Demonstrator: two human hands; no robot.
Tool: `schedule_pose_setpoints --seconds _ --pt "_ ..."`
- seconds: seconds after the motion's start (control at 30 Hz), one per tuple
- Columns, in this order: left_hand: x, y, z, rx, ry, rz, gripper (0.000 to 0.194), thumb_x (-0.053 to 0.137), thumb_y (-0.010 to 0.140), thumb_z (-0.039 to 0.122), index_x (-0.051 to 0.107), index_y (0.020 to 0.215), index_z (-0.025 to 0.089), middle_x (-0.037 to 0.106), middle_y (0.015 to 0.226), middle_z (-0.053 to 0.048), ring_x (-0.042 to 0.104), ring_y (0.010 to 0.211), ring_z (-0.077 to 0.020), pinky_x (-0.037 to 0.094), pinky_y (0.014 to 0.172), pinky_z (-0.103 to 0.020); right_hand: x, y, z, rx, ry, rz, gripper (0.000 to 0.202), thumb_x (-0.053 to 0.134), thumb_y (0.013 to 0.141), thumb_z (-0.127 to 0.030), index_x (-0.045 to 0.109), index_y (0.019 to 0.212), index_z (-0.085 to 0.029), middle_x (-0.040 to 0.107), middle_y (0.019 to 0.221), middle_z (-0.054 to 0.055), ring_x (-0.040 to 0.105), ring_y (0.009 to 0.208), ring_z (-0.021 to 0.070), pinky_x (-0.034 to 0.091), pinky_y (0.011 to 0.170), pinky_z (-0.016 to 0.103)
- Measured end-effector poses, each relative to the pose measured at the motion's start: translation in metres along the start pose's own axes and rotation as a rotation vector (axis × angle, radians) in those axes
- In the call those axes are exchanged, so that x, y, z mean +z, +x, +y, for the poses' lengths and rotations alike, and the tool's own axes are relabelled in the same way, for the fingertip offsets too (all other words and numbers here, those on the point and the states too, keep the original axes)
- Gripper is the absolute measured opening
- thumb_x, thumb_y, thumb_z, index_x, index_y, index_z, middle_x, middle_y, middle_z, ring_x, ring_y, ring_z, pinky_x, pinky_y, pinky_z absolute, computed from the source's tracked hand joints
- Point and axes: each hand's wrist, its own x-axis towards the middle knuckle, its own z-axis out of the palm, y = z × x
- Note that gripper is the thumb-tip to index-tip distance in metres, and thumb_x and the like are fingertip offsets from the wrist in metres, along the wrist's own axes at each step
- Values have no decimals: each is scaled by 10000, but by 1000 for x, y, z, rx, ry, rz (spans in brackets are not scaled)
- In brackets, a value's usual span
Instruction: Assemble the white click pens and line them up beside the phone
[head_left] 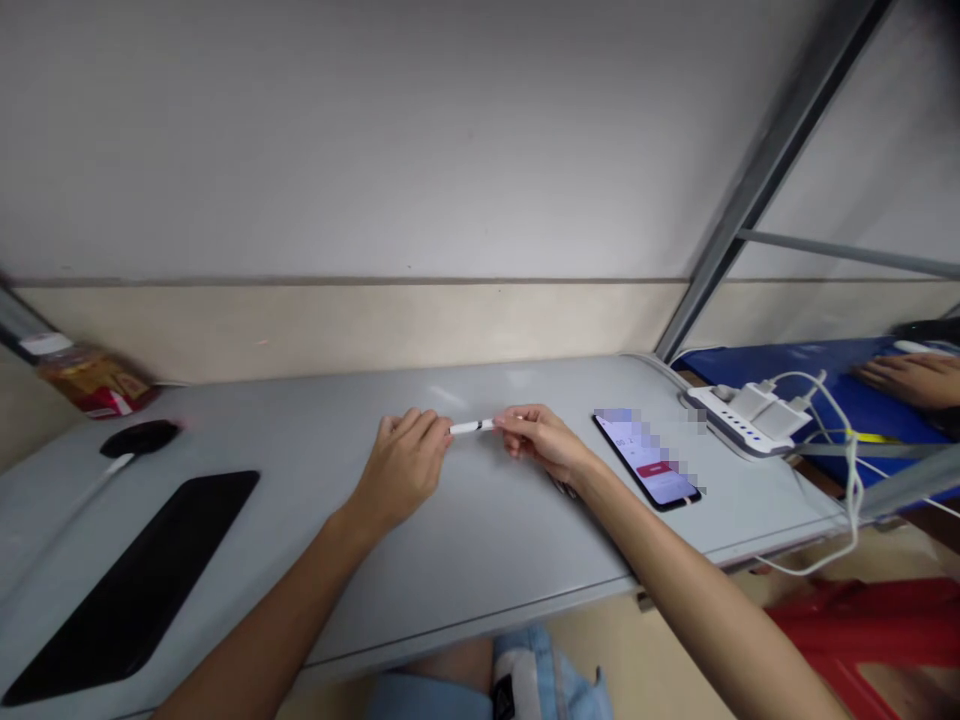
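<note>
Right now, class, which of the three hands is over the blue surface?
The other person's hand, at the far right over the blue surface; the left hand and right hand both hold the white stick above the grey desk.

Reached with left forearm [300,592] from the lower left of the frame and with right forearm [697,595] from the lower right. Near the centre, curled the fingers of left hand [407,462], back upward; a little rightward, pinched with thumb and fingers of right hand [546,440].
</note>
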Motion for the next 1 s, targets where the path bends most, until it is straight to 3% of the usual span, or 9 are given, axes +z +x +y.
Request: schedule_pose_setpoints --seconds 0.07,0.13,0.2,0.3,0.37,0.47,0.63,1.0 --pt "1 0 -1 -29 -106 -34 254 349 984 272 556 1112 201 637 998 -53 535 937 -206 333 820 -377 0 3 0 -106 152 101 202 723 768 -334 646 814 -153 603 732 8 554 687 111 422 625 224" --pt "2 0 -3 -58 -153 -58 280 343 986 311 547 1149 210 630 1050 -53 533 984 -209 338 851 -381 -2 5 -1 -145 353 143 199 712 780 -333 626 876 -182 633 857 20 593 786 133 472 698 254" --pt "3 0 -5 -121 -110 -52 296 342 979 334 568 1119 203 627 1068 -66 524 1009 -228 343 860 -396 -8 6 -3 -121 544 130 199 681 808 -351 596 918 -209 598 771 -10 567 668 115 477 615 245" --pt "4 -1 -10 -262 49 -35 298 364 951 324 599 1069 184 619 1086 -96 506 1029 -270 351 853 -431 -17 4 -5 -129 673 93 184 624 865 -309 559 1033 -270 404 588 -79 326 430 58 253 382 151" --pt "5 -1 -13 -343 138 -52 287 385 916 281 604 1071 178 610 1092 -114 496 1037 -293 357 844 -446 -21 3 -6 -159 691 65 230 595 890 -275 528 1104 -324 334 580 -87 229 410 54 133 362 147" --pt "5 -2 -18 -425 206 -115 296 406 865 239 603 1077 175 599 1096 -132 483 1052 -312 368 834 -453 -22 1 -7 -170 692 26 217 578 907 -275 512 1101 -348 286 586 -84 174 414 57 81 369 159" --pt "6 -5 -22 -468 234 -211 306 410 838 248 598 1067 171 597 1093 -147 469 1065 -322 375 818 -451 -21 1 -7 -191 666 19 266 581 906 -268 499 1140 -364 274 599 -83 153 428 59 78 378 165" --pt "11 -5 -25 -419 142 -228 244 399 842 212 600 980 205 669 988 -94 514 985 -285 364 782 -423 -23 3 -5 -190 593 62 301 599 889 -300 498 1163 -373 274 604 -83 160 430 60 90 376 154"
